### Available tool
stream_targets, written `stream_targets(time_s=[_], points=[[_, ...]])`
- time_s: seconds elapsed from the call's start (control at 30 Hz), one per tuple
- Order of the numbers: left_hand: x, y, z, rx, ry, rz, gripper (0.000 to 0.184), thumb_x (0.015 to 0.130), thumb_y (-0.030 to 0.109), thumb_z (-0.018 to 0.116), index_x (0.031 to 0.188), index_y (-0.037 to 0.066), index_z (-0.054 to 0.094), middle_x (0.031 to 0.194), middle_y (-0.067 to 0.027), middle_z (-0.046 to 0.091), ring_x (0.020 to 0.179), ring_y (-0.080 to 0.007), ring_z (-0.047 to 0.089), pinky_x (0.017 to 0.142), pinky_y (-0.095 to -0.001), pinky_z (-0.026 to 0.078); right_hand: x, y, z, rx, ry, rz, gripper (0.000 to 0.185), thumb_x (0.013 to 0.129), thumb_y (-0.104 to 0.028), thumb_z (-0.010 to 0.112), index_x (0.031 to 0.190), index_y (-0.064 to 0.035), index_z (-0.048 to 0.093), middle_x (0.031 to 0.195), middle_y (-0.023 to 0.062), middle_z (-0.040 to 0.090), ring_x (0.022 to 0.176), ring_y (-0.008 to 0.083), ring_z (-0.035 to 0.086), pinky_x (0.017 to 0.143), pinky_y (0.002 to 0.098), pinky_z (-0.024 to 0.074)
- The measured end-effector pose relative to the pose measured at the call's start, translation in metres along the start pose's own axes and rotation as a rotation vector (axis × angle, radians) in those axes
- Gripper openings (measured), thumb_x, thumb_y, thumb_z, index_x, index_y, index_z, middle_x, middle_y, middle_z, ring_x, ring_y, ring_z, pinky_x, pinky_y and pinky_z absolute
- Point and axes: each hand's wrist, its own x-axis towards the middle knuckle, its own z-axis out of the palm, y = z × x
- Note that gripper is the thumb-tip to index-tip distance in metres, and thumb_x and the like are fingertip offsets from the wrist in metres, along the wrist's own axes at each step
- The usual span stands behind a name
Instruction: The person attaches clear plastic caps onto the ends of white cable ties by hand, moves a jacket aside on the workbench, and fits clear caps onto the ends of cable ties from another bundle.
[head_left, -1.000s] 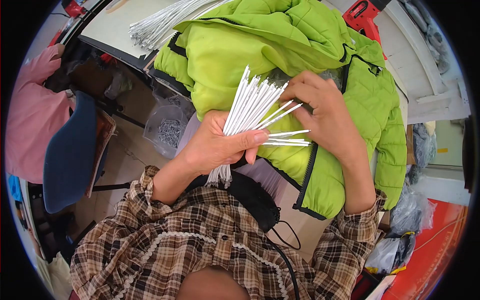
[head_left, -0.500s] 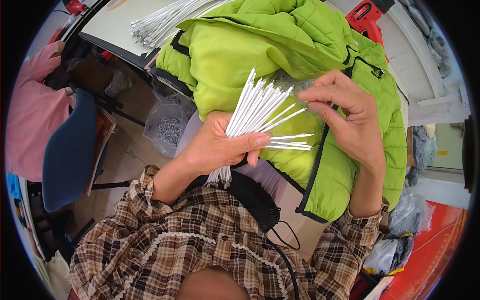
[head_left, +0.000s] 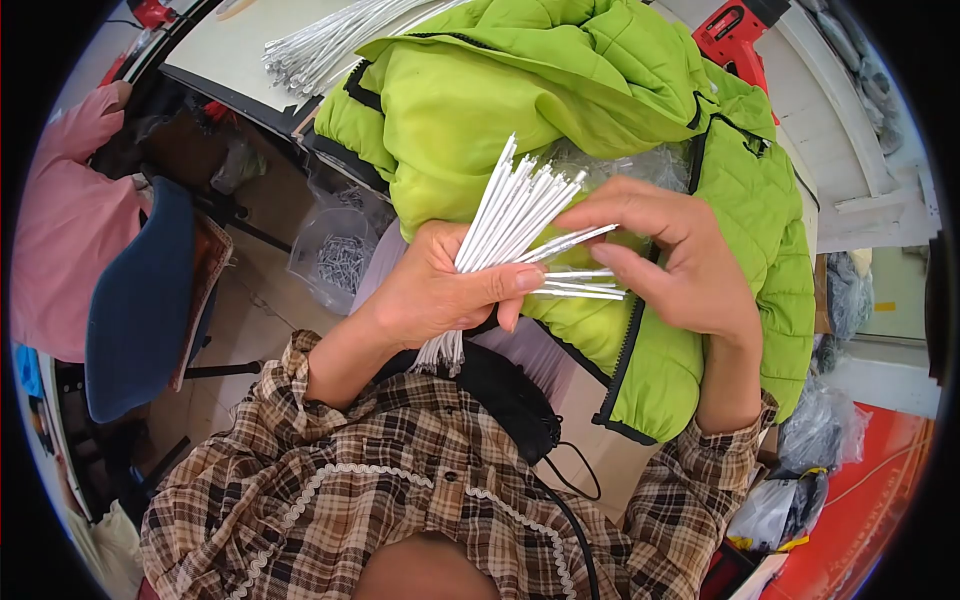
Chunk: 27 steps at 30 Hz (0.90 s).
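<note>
My left hand (head_left: pixel 440 285) is closed round a thick bundle of thin white wire-like sticks (head_left: pixel 515 215), with the thumb pressed across them. Most of the sticks fan up and away from me, while a few lean right, apart from the main group. Their lower ends (head_left: pixel 440 350) stick out below the hand. At the right side of the bundle is my right hand (head_left: pixel 680 250), its thumb and fingers apart on either side of a few sticks' tips. Whether its fingertips touch them I cannot tell. Behind both hands lies a lime-green padded jacket (head_left: pixel 470 110).
More white sticks (head_left: pixel 320 45) lie on the table (head_left: pixel 225 60) at the upper left. A red heat-gun-like tool (head_left: pixel 735 40) is at the upper right. Below the table edge hangs a clear bag (head_left: pixel 335 255) with small grey pieces. A person in pink (head_left: pixel 75 240) sits by a blue chair (head_left: pixel 140 300).
My right hand has moved left and slightly down, from a near pinch at the stick tips to fingers spread beside the bundle. The right-leaning sticks have shifted a little; my left hand stays put.
</note>
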Motion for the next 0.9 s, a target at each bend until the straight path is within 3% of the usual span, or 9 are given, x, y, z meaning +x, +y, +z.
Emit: stream_targets(time_s=[0.17, 0.37, 0.5, 0.67, 0.83, 0.9], points=[[0.000, 0.001, -0.001, -0.055, -0.025, -0.031, 0.010, 0.088, 0.010, 0.065, 0.088, 0.000, 0.065, 0.054, -0.0049, 0.060, 0.037, -0.0030, 0.033, 0.033, -0.0158, 0.023, -0.002, -0.003, -0.001, 0.064, -0.032, 0.135, 0.021, 0.077, 0.003, 0.062, 0.095, -0.0018, 0.070, 0.094, 0.0049, 0.064, 0.074, 0.0126, 0.050, 0.064, 0.0212, 0.0358], [0.000, 0.001, 0.003, -0.195, 0.019, 0.008, 0.012, 0.089, 0.006, 0.062, 0.093, -0.005, 0.063, 0.053, -0.0078, 0.057, 0.035, -0.0041, 0.033, 0.031, -0.0148, 0.023, -0.002, 0.004, -0.008, 0.004, -0.039, 0.053, 0.019, 0.078, -0.002, 0.064, 0.096, -0.0020, 0.070, 0.087, 0.0028, 0.065, 0.072, 0.0135, 0.052, 0.063, 0.0216, 0.0366], [0.000, -0.002, 0.000, -0.061, -0.003, -0.011, 0.013, 0.089, 0.007, 0.062, 0.094, -0.005, 0.063, 0.053, -0.0080, 0.057, 0.034, -0.0038, 0.032, 0.030, -0.0147, 0.022, 0.005, 0.017, -0.007, -0.811, 0.328, -0.078, 0.016, 0.080, -0.008, 0.062, 0.094, -0.0067, 0.070, 0.079, 0.0006, 0.063, 0.069, 0.0149, 0.049, 0.077, 0.0279, 0.0346], [0.000, -0.003, 0.001, -0.039, 0.003, -0.002, 0.013, 0.088, 0.007, 0.063, 0.094, -0.005, 0.063, 0.053, -0.0079, 0.057, 0.034, -0.0038, 0.032, 0.030, -0.0145, 0.021, 0.004, 0.021, -0.001, -0.774, 0.295, 0.034, 0.011, 0.080, -0.009, 0.062, 0.089, -0.0072, 0.068, 0.078, 0.0000, 0.062, 0.072, 0.0162, 0.050, 0.085, 0.0308, 0.0304], [0.001, -0.002, 0.000, -0.053, 0.002, -0.013, 0.012, 0.088, 0.006, 0.063, 0.094, -0.005, 0.063, 0.053, -0.0080, 0.057, 0.033, -0.0041, 0.033, 0.030, -0.0144, 0.021, 0.004, 0.013, -0.004, -0.472, 0.337, 0.096, 0.009, 0.078, -0.009, 0.063, 0.087, -0.0076, 0.065, 0.080, -0.0002, 0.062, 0.073, 0.0170, 0.051, 0.084, 0.0304, 0.0314], [0.001, -0.002, 0.000, -0.048, 0.004, -0.016, 0.012, 0.088, 0.006, 0.063, 0.094, -0.005, 0.063, 0.053, -0.0080, 0.057, 0.033, -0.0041, 0.034, 0.030, -0.0144, 0.021, 0.004, 0.012, -0.004, -0.531, 0.341, 0.073, 0.009, 0.078, -0.009, 0.063, 0.087, -0.0077, 0.065, 0.080, -0.0001, 0.062, 0.074, 0.0171, 0.051, 0.083, 0.0304, 0.0317]])
